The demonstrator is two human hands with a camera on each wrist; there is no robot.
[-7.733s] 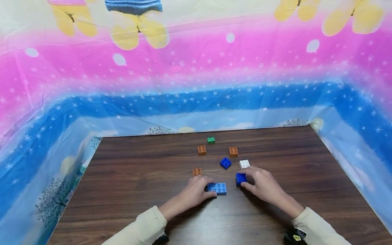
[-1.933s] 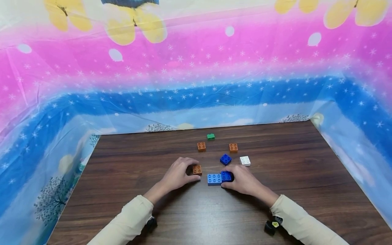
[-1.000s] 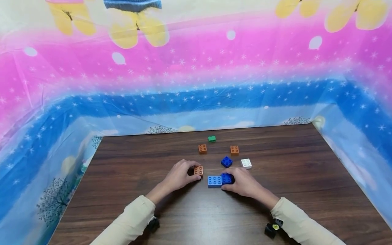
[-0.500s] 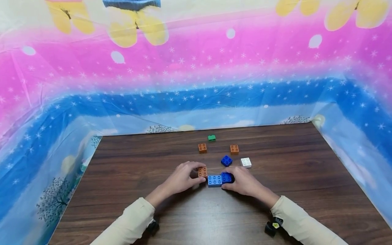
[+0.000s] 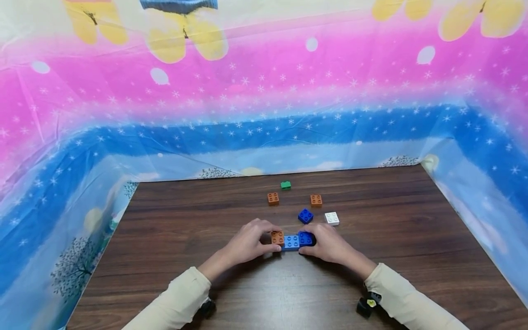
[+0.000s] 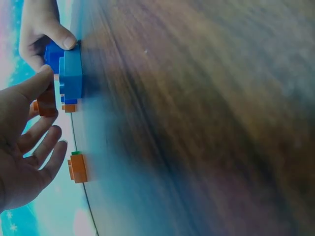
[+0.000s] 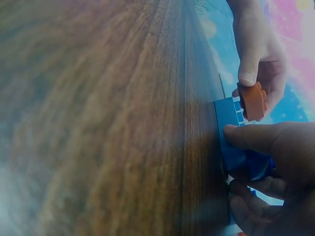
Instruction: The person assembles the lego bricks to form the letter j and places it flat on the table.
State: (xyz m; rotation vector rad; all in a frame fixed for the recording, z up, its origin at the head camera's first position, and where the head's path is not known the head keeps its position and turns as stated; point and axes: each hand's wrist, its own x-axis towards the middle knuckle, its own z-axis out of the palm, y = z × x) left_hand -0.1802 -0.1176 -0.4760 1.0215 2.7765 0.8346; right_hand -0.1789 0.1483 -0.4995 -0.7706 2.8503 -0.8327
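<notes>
My left hand (image 5: 252,242) pinches an orange building brick (image 5: 277,237) between thumb and fingers. In the head view this brick overlaps the left end of a light blue brick (image 5: 291,241); both wrist views show it just off the studs, slightly tilted in the right wrist view (image 7: 253,102). A dark blue brick (image 5: 305,238) sits on the light blue brick's right end. Thumb and fingers of my right hand (image 5: 330,245) grip that end, the thumb lying along the light blue brick's side (image 7: 225,110).
Beyond the hands on the wooden table (image 5: 185,206) lie another dark blue brick (image 5: 305,216), a white brick (image 5: 332,218), two orange bricks, left (image 5: 273,198) and right (image 5: 316,200), and a green brick (image 5: 285,185). A printed cloth (image 5: 264,114) walls the table's back and sides.
The dark blue brick came left onto the light blue brick with my right hand. My left hand left the light blue brick, took the nearest orange brick and carried it right, over the light blue one.
</notes>
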